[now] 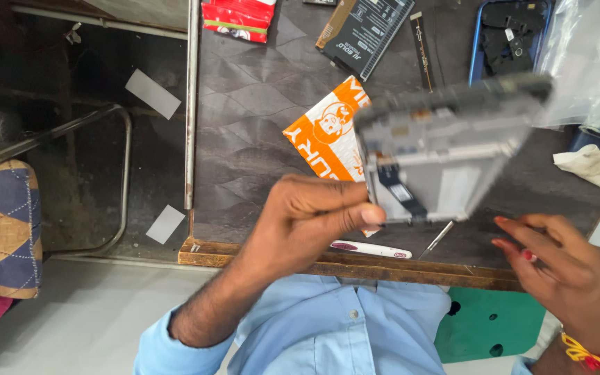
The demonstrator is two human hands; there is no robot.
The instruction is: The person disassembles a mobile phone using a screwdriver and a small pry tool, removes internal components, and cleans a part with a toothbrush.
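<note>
- The left hand (307, 219) grips the lower corner of a grey phone frame (446, 149), thumb and fingers pinched on its edge, holding it up above the dark work table (258, 104).
- The frame is tilted and blurred; a black flex cable (398, 186) runs across its inner face near that pinching thumb.
- The right hand (567, 267) hangs loose just right of the frame, fingers spread, clasping nothing and not touching it.
- Directly behind the frame lies an orange and white packet (328, 128), partly covered by it.
- Below the frame, on the table's wooden front edge, rest a white pen-like tool (371, 249) and a thin metal tool (437, 239), side by side.
- Beyond the frame: a black box (366, 31), a red packet (237, 17) and a blue phone shell (512, 38).
- Right of the frame sit a clear plastic bag (588, 62) and a crumpled white cloth (585, 165).
</note>
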